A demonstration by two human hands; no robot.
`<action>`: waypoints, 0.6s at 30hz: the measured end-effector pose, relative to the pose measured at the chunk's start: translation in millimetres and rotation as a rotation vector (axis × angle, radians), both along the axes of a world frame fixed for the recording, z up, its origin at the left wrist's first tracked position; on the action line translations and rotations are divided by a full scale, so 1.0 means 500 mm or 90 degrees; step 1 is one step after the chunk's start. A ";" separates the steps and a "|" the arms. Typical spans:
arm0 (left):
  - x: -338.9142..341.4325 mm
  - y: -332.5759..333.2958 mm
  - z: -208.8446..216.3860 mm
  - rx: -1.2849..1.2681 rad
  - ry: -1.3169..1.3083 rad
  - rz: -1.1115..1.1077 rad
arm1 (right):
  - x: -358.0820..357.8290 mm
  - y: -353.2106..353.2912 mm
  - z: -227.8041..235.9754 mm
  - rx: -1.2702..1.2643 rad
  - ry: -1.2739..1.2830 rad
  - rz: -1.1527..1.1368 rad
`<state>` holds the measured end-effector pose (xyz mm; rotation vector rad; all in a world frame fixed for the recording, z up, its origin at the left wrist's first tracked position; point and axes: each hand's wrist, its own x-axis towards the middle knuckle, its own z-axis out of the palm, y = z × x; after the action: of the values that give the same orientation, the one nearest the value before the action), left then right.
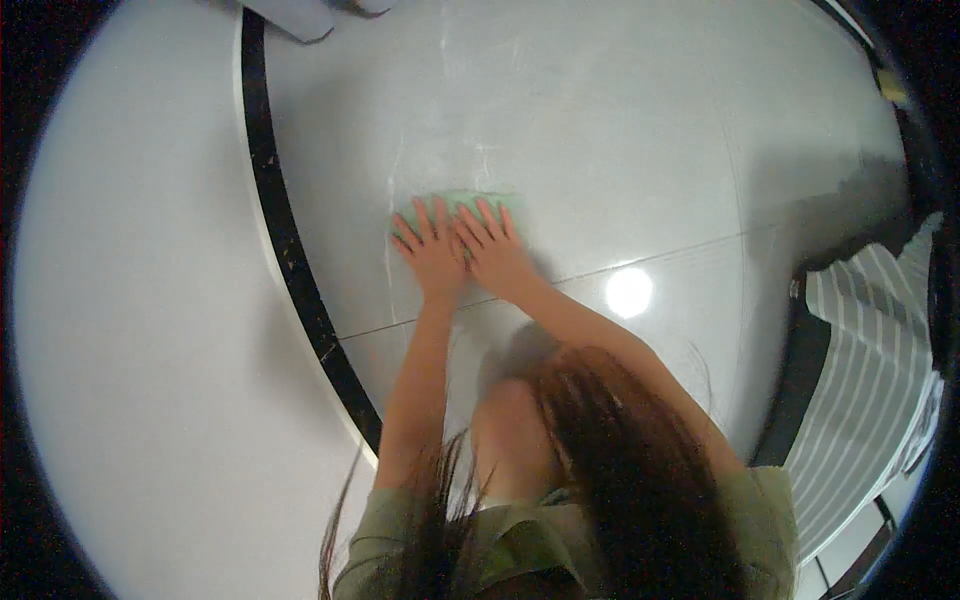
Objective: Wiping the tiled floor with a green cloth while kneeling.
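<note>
A pale green cloth (pixel 465 199) lies flat on the glossy light floor tiles (pixel 620 130). My left hand (pixel 432 250) presses on its left part with the fingers spread. Beside it, my right hand (pixel 492 250) rests on the right part, fingers also stretched out and apart. The two hands touch or nearly touch at the thumbs. Most of the cloth is hidden under them; its upper edge shows beyond the fingertips. Neither hand is closed around the cloth.
A white wall (pixel 140 300) with a black skirting strip (pixel 285 225) runs along the left. Grey-and-white striped fabric (pixel 870 330) hangs over a dark edge at right. Something pale (pixel 295 15) stands at the top left. Long hair hangs over my knee and right arm.
</note>
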<state>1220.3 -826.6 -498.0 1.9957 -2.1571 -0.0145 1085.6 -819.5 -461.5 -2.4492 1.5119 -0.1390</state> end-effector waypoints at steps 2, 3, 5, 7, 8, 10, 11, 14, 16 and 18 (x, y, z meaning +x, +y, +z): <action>-0.071 0.061 0.022 0.063 -0.023 -0.024 | -0.079 0.055 0.020 0.039 0.067 0.004; -0.122 0.074 0.025 0.062 -0.016 -0.034 | -0.126 0.078 0.017 0.051 0.106 -0.004; -0.180 0.089 0.034 0.062 0.013 -0.092 | -0.193 0.111 0.013 0.043 0.147 -0.051; -0.227 0.068 0.049 0.067 0.030 -0.107 | -0.248 0.102 0.017 0.043 0.098 -0.074; -0.244 0.057 0.056 0.081 0.048 -0.120 | -0.266 0.095 0.024 0.052 0.050 -0.094; -0.265 0.006 0.059 0.056 0.071 -0.145 | -0.293 0.046 0.027 0.027 0.041 -0.108; -0.270 -0.032 0.054 0.030 0.083 -0.160 | -0.301 0.008 0.020 0.003 0.021 -0.115; -0.294 -0.154 0.034 0.023 0.100 -0.151 | -0.322 -0.114 -0.006 -0.034 0.029 -0.111; -0.316 -0.244 0.026 0.012 0.068 -0.122 | -0.326 -0.202 -0.013 -0.056 0.026 -0.109; -0.330 -0.325 0.022 0.002 0.038 -0.095 | -0.318 -0.285 -0.022 -0.125 0.017 -0.141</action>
<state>1055.0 -989.3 -487.2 1.8083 -2.2636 -0.0977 926.5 -962.2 -472.4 -2.4288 1.8593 -0.3109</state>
